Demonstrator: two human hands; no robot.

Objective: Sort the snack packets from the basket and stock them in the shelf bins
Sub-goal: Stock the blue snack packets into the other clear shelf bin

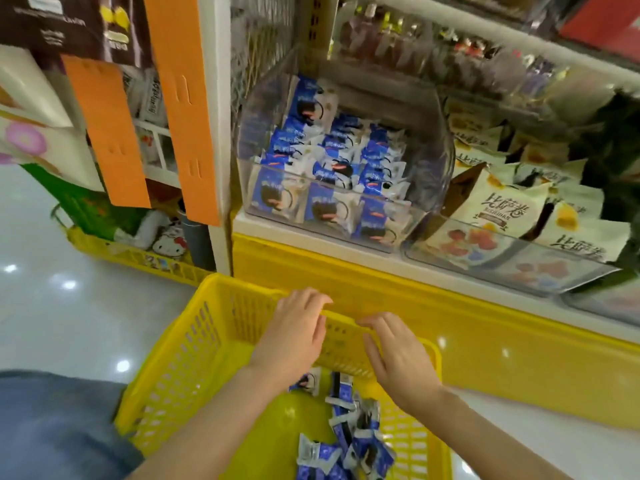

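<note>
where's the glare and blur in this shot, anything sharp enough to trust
Head view: white glare spots on the glossy floor and the yellow shelf base; top right, the upper shelf packets smear into blur; the wide lens makes the shelf post lean; the left hand, right hand and blue packets in the bin look fairly sharp.

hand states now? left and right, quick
Left hand: open, fingers resting on the far rim of the yellow basket, holding nothing.
Right hand: open, fingertips on the same rim, holding nothing.
</note>
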